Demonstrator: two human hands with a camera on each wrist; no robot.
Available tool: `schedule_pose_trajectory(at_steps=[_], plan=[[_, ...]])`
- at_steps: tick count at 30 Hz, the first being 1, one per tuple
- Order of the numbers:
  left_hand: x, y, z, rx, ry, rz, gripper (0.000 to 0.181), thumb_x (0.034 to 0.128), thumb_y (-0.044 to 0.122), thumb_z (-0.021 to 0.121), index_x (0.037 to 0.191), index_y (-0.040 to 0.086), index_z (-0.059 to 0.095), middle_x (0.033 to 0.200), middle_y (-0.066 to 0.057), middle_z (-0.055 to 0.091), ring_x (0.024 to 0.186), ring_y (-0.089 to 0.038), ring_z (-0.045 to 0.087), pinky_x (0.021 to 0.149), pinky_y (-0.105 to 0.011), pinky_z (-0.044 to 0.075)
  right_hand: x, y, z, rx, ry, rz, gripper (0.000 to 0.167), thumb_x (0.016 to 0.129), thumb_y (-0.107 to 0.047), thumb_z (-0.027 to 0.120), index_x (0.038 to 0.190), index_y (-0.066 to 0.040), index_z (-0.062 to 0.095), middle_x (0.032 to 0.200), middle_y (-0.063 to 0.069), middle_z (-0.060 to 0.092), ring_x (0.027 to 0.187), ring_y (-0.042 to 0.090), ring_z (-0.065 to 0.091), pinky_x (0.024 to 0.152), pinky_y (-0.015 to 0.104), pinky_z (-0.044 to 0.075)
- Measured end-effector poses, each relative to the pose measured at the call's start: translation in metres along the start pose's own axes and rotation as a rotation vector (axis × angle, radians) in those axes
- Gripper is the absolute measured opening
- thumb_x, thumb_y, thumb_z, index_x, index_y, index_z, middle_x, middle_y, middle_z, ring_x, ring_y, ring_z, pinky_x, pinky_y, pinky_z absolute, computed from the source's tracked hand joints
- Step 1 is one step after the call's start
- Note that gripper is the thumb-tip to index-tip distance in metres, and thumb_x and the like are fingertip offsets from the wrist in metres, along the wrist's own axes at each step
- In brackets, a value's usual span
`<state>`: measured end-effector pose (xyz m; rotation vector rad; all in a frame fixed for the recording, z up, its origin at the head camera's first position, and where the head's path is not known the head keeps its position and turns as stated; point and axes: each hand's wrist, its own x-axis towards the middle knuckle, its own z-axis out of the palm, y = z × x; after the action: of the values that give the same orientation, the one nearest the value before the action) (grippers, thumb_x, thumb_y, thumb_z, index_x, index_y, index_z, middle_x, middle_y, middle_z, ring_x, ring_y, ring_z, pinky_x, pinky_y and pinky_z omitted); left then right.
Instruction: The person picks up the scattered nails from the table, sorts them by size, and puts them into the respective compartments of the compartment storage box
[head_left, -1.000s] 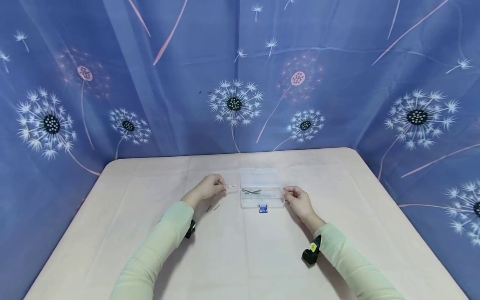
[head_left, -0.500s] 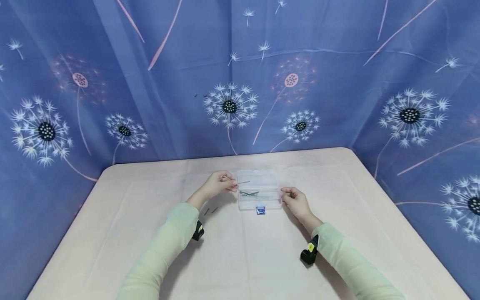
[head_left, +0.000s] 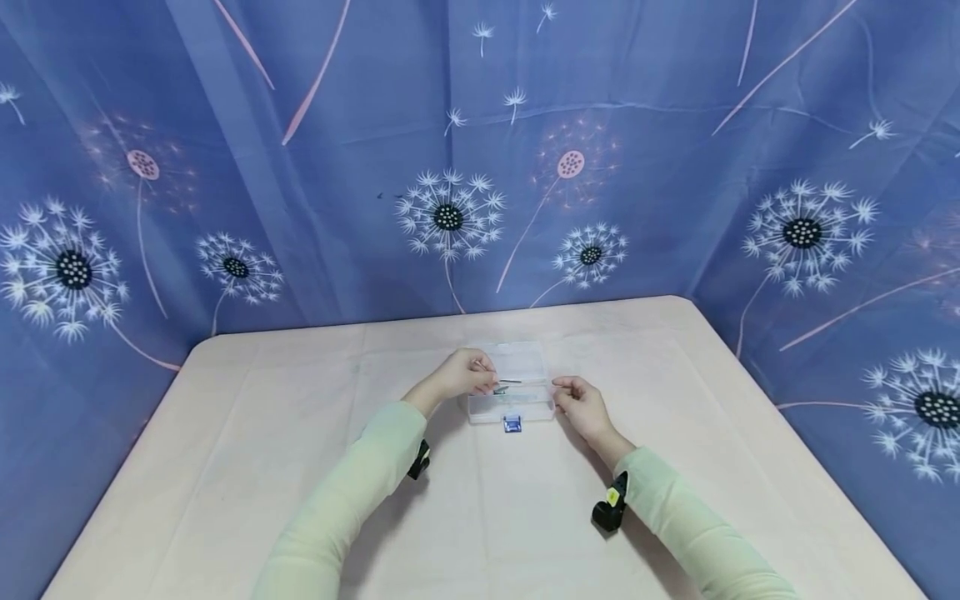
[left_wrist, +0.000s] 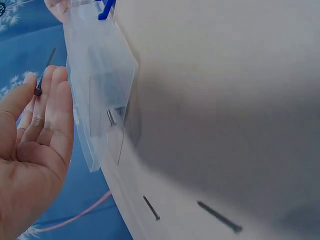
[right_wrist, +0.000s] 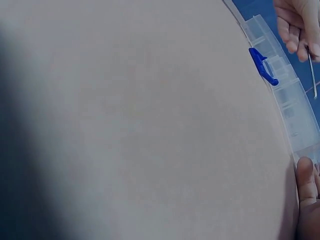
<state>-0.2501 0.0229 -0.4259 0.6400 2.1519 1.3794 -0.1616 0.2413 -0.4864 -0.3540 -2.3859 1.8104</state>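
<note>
A clear plastic box point(head_left: 491, 411) lies with its lid point(head_left: 522, 360) folded back and a blue latch point(head_left: 512, 424) at its front. My left hand point(head_left: 461, 375) pinches a dark nail point(left_wrist: 38, 90) between thumb and fingers, its head by the thumb. The nail points right, above the box's left part. More nails point(head_left: 501, 390) lie inside the box, partly hidden by the hand. At the box's right end, my right hand point(head_left: 585, 408) grips the edge, with the thumb point(right_wrist: 305, 172) against the wall; its other fingers are partly hidden.
Two loose nails, one short point(left_wrist: 151, 208) and one nearer the camera point(left_wrist: 219, 216), lie on the pale tablecloth point(head_left: 480, 517); the left arm hides them in the head view. A blue dandelion curtain point(head_left: 330, 208) stands behind and beside the table.
My left hand has moved right with the nail, from beside the box to over its left part. The right hand stays at the box's right end. The head view has shifted slightly.
</note>
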Motion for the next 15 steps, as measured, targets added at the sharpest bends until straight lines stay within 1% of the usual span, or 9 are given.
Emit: schedule_pose_trajectory(at_steps=[3, 6, 9, 11, 15], plan=[[0.004, 0.004, 0.005, 0.024, 0.000, 0.012, 0.009, 0.0911, 0.000, 0.058, 0.094, -0.008, 0.058, 0.092, -0.026, 0.069, 0.082, -0.035, 0.069, 0.075, -0.040, 0.058, 0.002, -0.002, -0.001, 0.005, 0.001, -0.003, 0.026, 0.090, 0.003, 0.050, 0.114, 0.010, 0.057, 0.090, 0.014, 0.061, 0.068, 0.005, 0.052, 0.062, 0.014, 0.047], [0.006, 0.006, 0.009, 0.049, 0.000, 0.025, 0.009, 0.0913, -0.001, 0.057, 0.094, -0.009, 0.058, 0.091, -0.027, 0.069, 0.083, -0.037, 0.069, 0.076, -0.041, 0.057, 0.002, -0.004, -0.001, 0.016, 0.005, -0.008, 0.025, 0.090, 0.003, 0.051, 0.113, 0.011, 0.057, 0.088, 0.012, 0.061, 0.067, 0.005, 0.052, 0.061, 0.014, 0.047], [0.006, 0.008, 0.012, 0.079, 0.012, 0.020, 0.010, 0.0923, 0.001, 0.056, 0.093, -0.009, 0.058, 0.089, -0.025, 0.070, 0.080, -0.035, 0.069, 0.074, -0.039, 0.058, 0.002, -0.004, -0.001, 0.019, 0.010, -0.016, 0.025, 0.090, 0.003, 0.052, 0.112, 0.012, 0.057, 0.086, 0.011, 0.061, 0.067, 0.004, 0.052, 0.060, 0.014, 0.047], [0.006, 0.009, 0.013, 0.090, 0.019, 0.006, 0.011, 0.0931, 0.002, 0.056, 0.094, -0.008, 0.058, 0.089, -0.025, 0.070, 0.078, -0.033, 0.069, 0.073, -0.038, 0.058, 0.001, -0.003, 0.000, 0.023, 0.014, -0.017, 0.025, 0.089, 0.004, 0.053, 0.112, 0.013, 0.057, 0.084, 0.010, 0.061, 0.066, 0.004, 0.051, 0.059, 0.014, 0.047], [0.006, 0.012, 0.013, 0.146, 0.041, -0.013, 0.013, 0.0934, 0.006, 0.056, 0.098, -0.006, 0.057, 0.086, -0.022, 0.070, 0.072, -0.027, 0.069, 0.067, -0.034, 0.058, 0.001, 0.000, 0.000, 0.029, 0.019, -0.014, 0.025, 0.088, 0.005, 0.052, 0.112, 0.013, 0.056, 0.082, 0.007, 0.059, 0.066, 0.004, 0.051, 0.059, 0.014, 0.047]])
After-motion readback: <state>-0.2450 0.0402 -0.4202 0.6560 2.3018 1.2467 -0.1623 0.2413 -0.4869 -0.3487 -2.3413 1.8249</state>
